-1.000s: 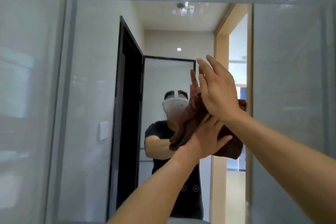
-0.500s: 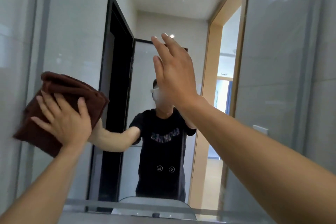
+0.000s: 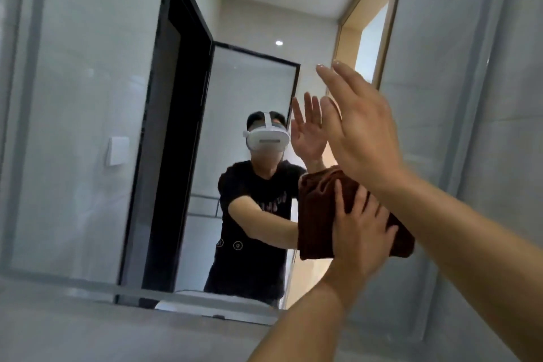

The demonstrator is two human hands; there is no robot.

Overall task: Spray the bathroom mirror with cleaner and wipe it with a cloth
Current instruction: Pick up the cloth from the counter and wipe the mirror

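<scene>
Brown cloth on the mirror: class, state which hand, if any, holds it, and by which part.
The left hand presses the brown cloth flat against the mirror, straight fingers spread over its middle; nothing grips it. The right hand is raised, open, holding nothing.

One head-worn view, close to the mirror [image 3: 88, 126], tilted upward at it, looking along both forearms

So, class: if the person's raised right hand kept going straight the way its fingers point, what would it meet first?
Probably the mirror glass: the right hand is open, fingers aimed up and forward at it. Depth is unclear; it may already touch. The brown folded cloth sits below, out of line.
</scene>
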